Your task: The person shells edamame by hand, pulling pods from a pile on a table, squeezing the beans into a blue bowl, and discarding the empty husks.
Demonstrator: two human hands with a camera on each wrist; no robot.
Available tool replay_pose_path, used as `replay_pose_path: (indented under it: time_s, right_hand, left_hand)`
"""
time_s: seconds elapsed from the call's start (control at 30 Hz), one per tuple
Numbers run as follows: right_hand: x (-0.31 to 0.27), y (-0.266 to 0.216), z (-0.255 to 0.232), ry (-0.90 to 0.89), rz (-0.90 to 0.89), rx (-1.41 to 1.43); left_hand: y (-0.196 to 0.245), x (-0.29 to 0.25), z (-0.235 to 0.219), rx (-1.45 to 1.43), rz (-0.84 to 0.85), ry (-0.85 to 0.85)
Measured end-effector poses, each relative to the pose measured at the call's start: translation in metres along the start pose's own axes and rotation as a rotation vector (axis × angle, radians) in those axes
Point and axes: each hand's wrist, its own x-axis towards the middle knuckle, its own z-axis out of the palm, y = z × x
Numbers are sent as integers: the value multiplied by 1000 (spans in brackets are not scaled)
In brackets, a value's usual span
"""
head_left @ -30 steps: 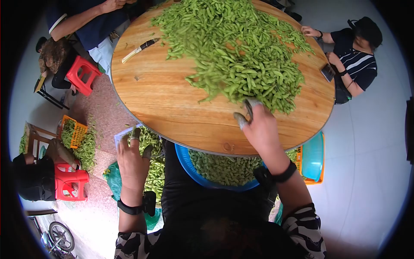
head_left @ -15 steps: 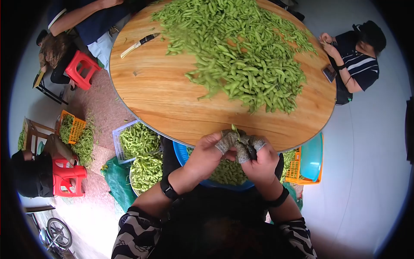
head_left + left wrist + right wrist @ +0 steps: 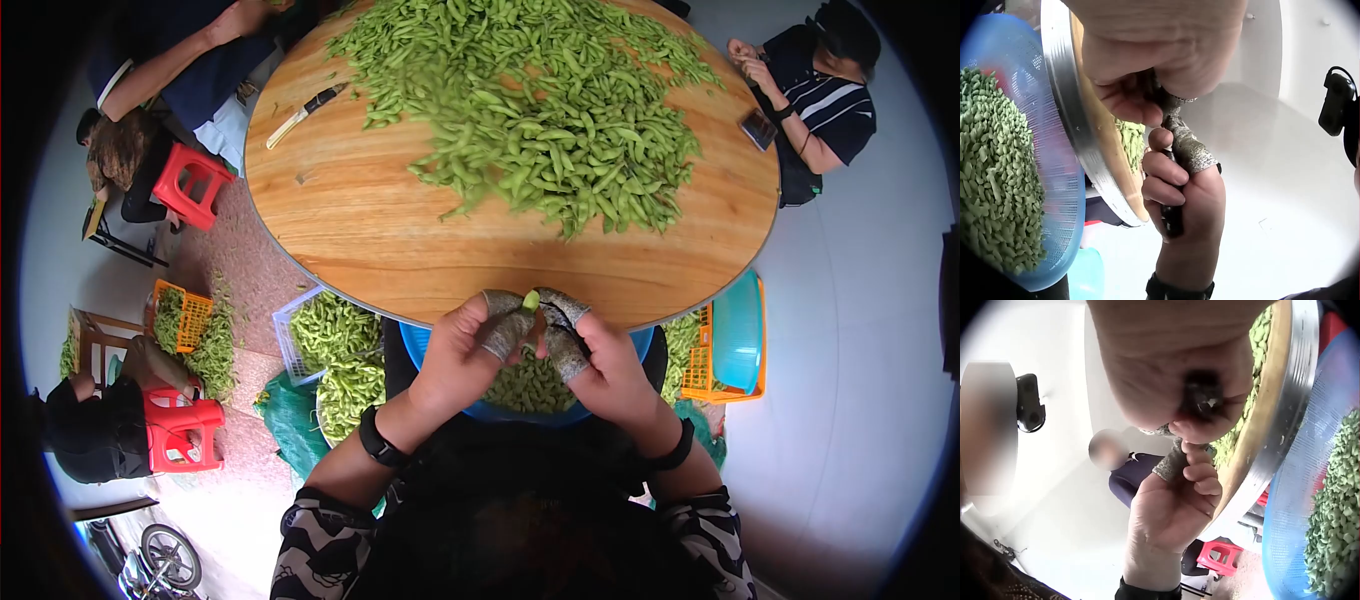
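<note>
Both hands meet just above the table's near edge. My left hand point(image 3: 462, 352) pinches a green soybean pod point(image 3: 531, 300) between thumb and forefinger. Close against it, my right hand point(image 3: 614, 368) has its curled lower fingers around a black handle point(image 3: 1172, 219); the tool's working end is hidden between the hands. Grey speckled sleeves cover the thumb and forefinger of each hand. Below the hands sits a blue mesh basket point(image 3: 1063, 206) holding many shelled green beans point(image 3: 997, 181). A large heap of pods point(image 3: 560, 130) covers the far part of the round wooden table point(image 3: 360, 250).
A cream-and-black knife point(image 3: 308, 116) lies at the table's left. Beside my left leg are a pale crate point(image 3: 290, 340) and green sacking point(image 3: 285, 420). An orange crate point(image 3: 697, 360) with a teal basin point(image 3: 737, 330) stands at the right. Other people sit around the table.
A second ago the hands were apart, the right at the pod heap and the left beside the table. They came together over the near edge, and a pod now shows between the fingertips.
</note>
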Motion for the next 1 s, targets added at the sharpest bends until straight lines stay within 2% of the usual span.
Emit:
replay_pose_path:
  time_s: [0.03, 0.1, 0.13, 0.17, 0.2, 0.23, 0.27, 0.3, 0.33, 0.37, 0.4, 0.47, 0.5, 0.53, 0.57, 0.6, 0.63, 0.67, 0.7, 0.73, 0.8, 0.83, 0.9, 0.93, 0.97, 1.0]
  right_hand:
    - [-1, 1, 0, -5, 34, 35]
    - [-4, 0, -2, -5, 71, 71]
    - [-4, -2, -4, -26, 156, 164]
    - [-5, -4, -6, -48, 242, 259]
    - [-6, -5, -6, -45, 245, 259]
    - [-7, -6, -6, -55, 423, 519]
    - [-7, -6, -6, -63, 598, 779]
    - [-8, -4, -7, -61, 597, 779]
    - [-9, -1, -8, -137, 580, 906]
    - [-10, 2, -8, -215, 561, 1033]
    - [-10, 2, -9, -216, 562, 1036]
    - [-7, -1, -12, -208, 650, 1172]
    - [-6, -7, -11, -208, 649, 1171]
    - [-5, -16, -9, -155, 678, 1042]
    - [-5, -21, -8, -103, 703, 912]
    - [-8, -19, -8, -103, 702, 912]
    - [-14, -15, -8, -152, 582, 742]
    - [-17, -12, -7, -196, 462, 572]
    - [-19, -11, -7, -193, 460, 574]
    - [-20, -10, -6, -164, 445, 521]
    - [-21, -9, -3, -132, 430, 469]
    - [-22, -7, 0, -81, 409, 466]
    - [-25, -2, 0, -28, 378, 458]
    - [-29, 2, -2, -50, 440, 566]
    - [-31, 5, -3, -73, 504, 675]
    - [-31, 3, -3, -73, 505, 675]
  left_hand:
    - [1, 0, 2, 2, -2, -3]
    - [3, 1, 7, 231, 254, 56]
    - [3, 2, 6, 231, 253, 51]
    - [3, 3, 2, 465, 400, 36]
    - [2, 3, -1, 698, 547, 22]
    - [2, 1, -3, 697, 547, 19]
    - [0, -3, -5, 231, 192, -26]
    - [-1, -6, -8, -233, -166, -67]
    - [-3, -6, -11, -234, -167, -66]
    - [-6, -7, -15, -505, -278, -111]
    - [-7, -7, -18, -775, -388, -156]
    - [-4, -5, -19, -717, -394, -163]
    - [-2, -4, -18, -660, -397, -171]
    - [2, -3, -16, -660, -397, -172]
    - [7, -2, -14, -409, -348, -169]
    - [10, -1, -12, -158, -296, -164]
    - [8, -2, -12, -156, -296, -165]
    - [5, -3, -13, -28, -186, -150]
    - [4, -4, -13, 101, -74, -136]
    - [3, -3, -12, 103, -75, -140]
    - [3, 0, -9, 863, 516, -67]
    - [-1, -2, -7, 864, 517, -69]
    - [-8, -5, 1, 473, 225, -15]
    - [-3, -8, -4, 20, -251, -87]
    - [0, -7, -3, 19, -252, -88]
    - [2, -5, -2, -39, -329, -83]
